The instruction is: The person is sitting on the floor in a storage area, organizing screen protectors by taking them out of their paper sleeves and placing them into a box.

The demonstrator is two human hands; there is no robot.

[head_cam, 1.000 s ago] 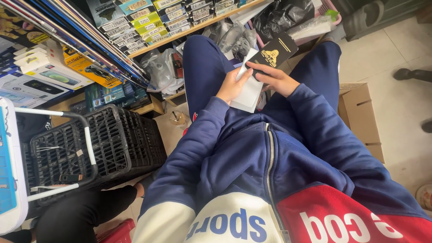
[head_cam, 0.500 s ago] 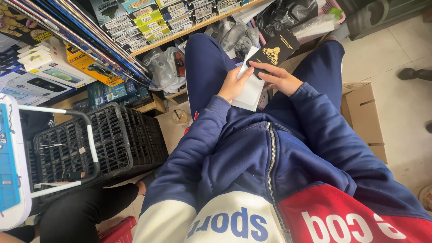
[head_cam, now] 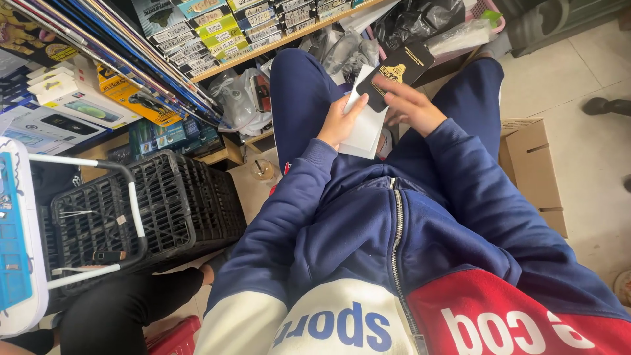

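I sit with my knees apart and both hands out over my lap. My left hand [head_cam: 340, 122] grips a flat white box [head_cam: 365, 121] from its left side, thumb across the front. A flat black package with a gold mark [head_cam: 398, 71] is held by my right hand [head_cam: 411, 107], fingers spread along its lower edge. The black package overlaps the top of the white box. Both sleeves are dark blue.
A black plastic crate [head_cam: 154, 210] with a white metal handle stands at my left. Shelves with boxed goods [head_cam: 217, 26] run along the back. A cardboard box [head_cam: 532, 171] sits at my right on the tiled floor. Someone's shoe [head_cam: 605, 105] is at the far right.
The black package has slid a little lower against the white box. My hands stay over my lap, and the view has shifted slightly.
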